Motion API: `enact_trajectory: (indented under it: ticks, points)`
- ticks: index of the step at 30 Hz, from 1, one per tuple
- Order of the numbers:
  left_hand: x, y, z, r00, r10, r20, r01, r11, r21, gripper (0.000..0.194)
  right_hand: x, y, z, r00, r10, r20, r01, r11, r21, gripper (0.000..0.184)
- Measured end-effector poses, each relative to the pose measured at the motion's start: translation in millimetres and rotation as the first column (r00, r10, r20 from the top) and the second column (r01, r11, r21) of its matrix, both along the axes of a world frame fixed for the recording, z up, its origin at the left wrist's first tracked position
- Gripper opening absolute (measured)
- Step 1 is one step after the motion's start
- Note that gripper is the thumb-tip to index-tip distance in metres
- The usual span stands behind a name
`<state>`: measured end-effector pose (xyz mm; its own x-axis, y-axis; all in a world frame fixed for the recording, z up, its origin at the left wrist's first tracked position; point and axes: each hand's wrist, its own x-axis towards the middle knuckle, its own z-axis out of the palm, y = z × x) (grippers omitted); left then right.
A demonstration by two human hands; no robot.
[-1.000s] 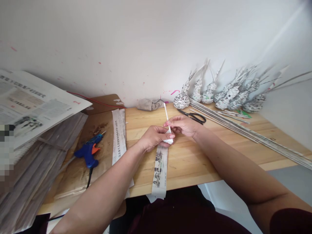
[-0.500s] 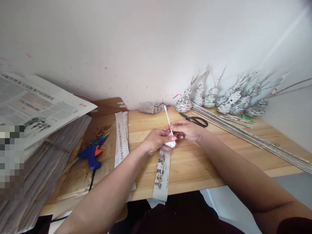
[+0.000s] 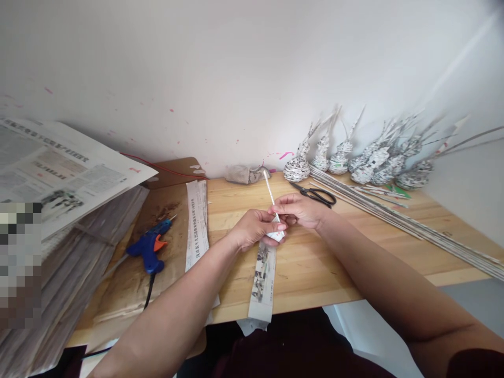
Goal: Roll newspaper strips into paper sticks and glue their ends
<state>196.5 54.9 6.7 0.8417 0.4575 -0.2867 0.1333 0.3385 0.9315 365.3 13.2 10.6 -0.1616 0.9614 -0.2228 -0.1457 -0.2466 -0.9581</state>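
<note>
Between my hands is a newspaper strip, its upper end wound into a thin rolled paper tube that points up and away. My left hand is closed on the strip where it folds into the roll, thumb pressed on the paper. The fingers of my right hand pinch the tube just above that fold. From my left hand the strip's loose tail runs down over the table's front edge. Black-handled scissors lie just beyond my right hand.
Left are a blue glue gun on stained cardboard, cut newspaper strips and a newspaper stack. Woven paper gourd shapes line the wall at right, with long paper sticks before them. A greyish lump sits at the back.
Both hands stay in nearly the same place. The tube has tilted slightly left, and my right fingers have shifted slightly on it. The strip's tail has moved a little.
</note>
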Motion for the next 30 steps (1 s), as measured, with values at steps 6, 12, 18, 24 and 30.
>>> enact_trajectory:
  ticks: [6, 12, 18, 24, 30]
  points:
    - [0.2, -1.1, -0.7, 1.000, -0.012, -0.015, 0.013, 1.000, 0.020, 0.038, -2.7, 0.5, -0.3, 0.996, -0.088, -0.014, 0.087, 0.995, -0.041, 0.029]
    - [0.6, -0.4, -3.3, 1.000, 0.003, -0.012, -0.003, 1.000, -0.008, 0.040, 3.5, -0.9, 0.3, 0.999, 0.045, -0.001, -0.045, 0.999, -0.017, 0.029]
    - [0.3, -0.7, -5.7, 1.000, -0.014, -0.011, 0.014, 1.000, 0.018, 0.038, -0.1, 1.0, -1.3, 0.996, -0.085, 0.004, 0.086, 0.996, -0.023, 0.025]
    - [-0.5, 0.0, -5.1, 1.000, -0.022, -0.019, 0.023, 1.000, 0.014, 0.038, 3.6, -0.2, -0.6, 0.999, 0.035, 0.025, -0.034, 0.999, -0.010, 0.028]
    - [0.1, -2.7, -5.2, 0.999, -0.030, -0.014, 0.030, 0.999, 0.015, 0.038, 0.4, 1.4, -0.5, 0.993, -0.115, 0.008, 0.115, 0.993, -0.014, 0.026]
